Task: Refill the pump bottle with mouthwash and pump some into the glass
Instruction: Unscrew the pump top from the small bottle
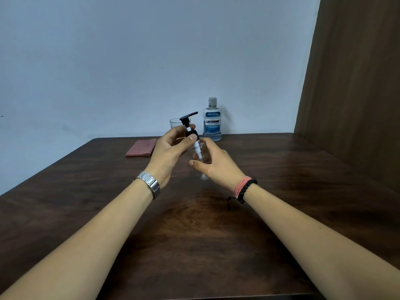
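A clear pump bottle [202,160] stands on the dark wooden table [194,224] at its middle. My right hand [216,164] wraps round the bottle's body. My left hand [171,151] pinches the black collar of the pump head [189,122], which is tilted and lifted, its white stem reaching into the bottle's neck. Behind them a clear glass [176,124] stands upright, partly hidden by the pump. To its right stands a capped mouthwash bottle [212,120] with blue liquid and a blue label.
A folded pink cloth [141,147] lies on the table to the left of the glass. A pale wall runs behind the table's far edge. A brown wooden panel [350,94] rises along the table's right side.
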